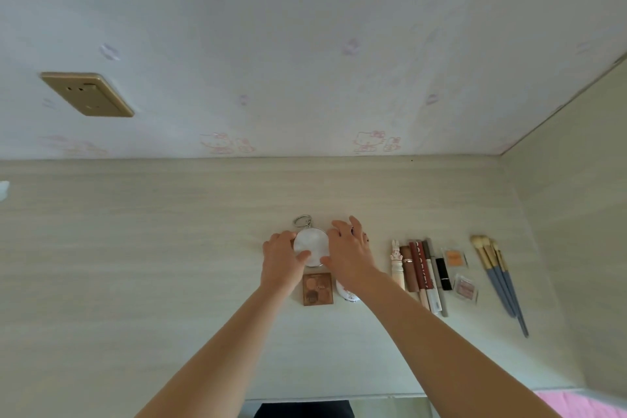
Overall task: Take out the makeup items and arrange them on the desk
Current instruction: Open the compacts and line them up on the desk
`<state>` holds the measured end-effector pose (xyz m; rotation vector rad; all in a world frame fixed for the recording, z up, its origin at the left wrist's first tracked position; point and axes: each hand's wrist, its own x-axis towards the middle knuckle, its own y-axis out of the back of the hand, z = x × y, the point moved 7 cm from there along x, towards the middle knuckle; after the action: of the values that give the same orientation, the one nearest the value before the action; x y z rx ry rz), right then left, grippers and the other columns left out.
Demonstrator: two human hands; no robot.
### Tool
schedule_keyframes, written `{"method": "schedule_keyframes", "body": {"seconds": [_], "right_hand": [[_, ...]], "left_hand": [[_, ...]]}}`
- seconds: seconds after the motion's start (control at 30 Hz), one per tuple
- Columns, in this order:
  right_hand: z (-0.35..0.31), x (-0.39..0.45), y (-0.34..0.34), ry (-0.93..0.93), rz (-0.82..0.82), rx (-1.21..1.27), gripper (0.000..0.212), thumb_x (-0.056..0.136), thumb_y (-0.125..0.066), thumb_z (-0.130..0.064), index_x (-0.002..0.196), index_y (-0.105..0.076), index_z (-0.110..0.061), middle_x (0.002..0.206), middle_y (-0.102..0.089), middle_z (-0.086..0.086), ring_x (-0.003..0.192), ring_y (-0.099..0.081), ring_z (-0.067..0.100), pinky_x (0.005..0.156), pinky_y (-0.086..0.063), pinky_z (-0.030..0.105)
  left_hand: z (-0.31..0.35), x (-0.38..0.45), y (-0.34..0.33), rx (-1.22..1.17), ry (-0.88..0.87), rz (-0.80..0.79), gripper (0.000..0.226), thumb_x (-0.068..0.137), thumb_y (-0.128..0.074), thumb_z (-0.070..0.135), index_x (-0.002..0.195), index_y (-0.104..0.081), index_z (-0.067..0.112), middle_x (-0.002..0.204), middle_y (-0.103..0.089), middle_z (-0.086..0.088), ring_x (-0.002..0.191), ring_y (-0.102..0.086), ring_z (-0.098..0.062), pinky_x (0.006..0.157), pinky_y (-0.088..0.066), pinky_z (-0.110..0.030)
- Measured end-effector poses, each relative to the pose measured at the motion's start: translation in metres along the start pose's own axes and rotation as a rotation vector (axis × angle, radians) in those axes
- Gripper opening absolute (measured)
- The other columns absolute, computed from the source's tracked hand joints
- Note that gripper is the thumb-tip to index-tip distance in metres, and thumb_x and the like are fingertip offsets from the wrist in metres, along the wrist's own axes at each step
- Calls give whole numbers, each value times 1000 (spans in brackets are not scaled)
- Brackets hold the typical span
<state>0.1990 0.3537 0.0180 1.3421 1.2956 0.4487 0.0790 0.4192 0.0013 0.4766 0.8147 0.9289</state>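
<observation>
- Two hands on one round white compact, mid-desk: left hand gripping its left edge.
- Right hand clasping its right edge.
- Brown palette just below.
- Tubes, then brushes, lined up rightward.

hands 2: left hand, right hand | round white compact x1 | brown palette x1 | white case x1, partly hidden | tube/stick row ~7, exact count unclear | small clear pans x2 | brushes x3 | wall socket x1
</observation>
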Motion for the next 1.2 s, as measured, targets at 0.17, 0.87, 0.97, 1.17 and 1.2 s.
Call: {"method": "schedule_keyframes", "body": {"seconds": [0.17, 0.87, 0.97, 1.17, 1.2], "right_hand": [[-2, -1, 7, -19, 39, 162, 45, 94, -54, -26, 132, -42, -5, 143, -38, 8, 144, -7, 28, 113, -16, 33], [-47, -28, 65, 16, 97, 715, 25, 94, -48, -22, 116, -59, -26, 101, -63, 0, 91, -59, 16, 65, -42, 17], [-61, -29, 62, -33, 63, 739, 24, 93, -49, -24, 114, -61, -25, 102, -65, -1, 91, -63, 20, 62, -41, 20], [-99, -29, 52, -96, 109, 769, 21, 92, -50, -20, 107, -63, -16, 103, -61, -3, 94, -58, 17, 72, -49, 26], [-106, -28, 48, -115, 101, 810, 20, 91, -50, -20, 106, -62, -16, 102, -60, -2, 94, -60, 19, 74, -54, 31]], "left_hand": [[-6, -10, 6, -309, 105, 63, 29, 77, -68, 8, 104, -59, 15, 101, -65, 1, 94, -61, -16, 69, -42, -15], [-7, -58, 70, -996, 118, -16, 25, 81, -73, 10, 105, -72, 17, 105, -72, -1, 96, -69, -13, 71, -55, -20], [-18, -64, 83, -994, 86, -56, 28, 84, -71, 15, 111, -70, 18, 109, -72, -1, 98, -68, -12, 73, -53, -18], [-43, -68, 117, -760, -40, -146, 62, 63, -82, 30, 121, -61, 35, 114, -67, 13, 85, -66, -9, 77, -50, -23], [-47, -68, 124, -734, -65, -155, 65, 61, -83, 29, 121, -60, 37, 116, -66, 14, 91, -67, -9, 78, -50, -21]]}}
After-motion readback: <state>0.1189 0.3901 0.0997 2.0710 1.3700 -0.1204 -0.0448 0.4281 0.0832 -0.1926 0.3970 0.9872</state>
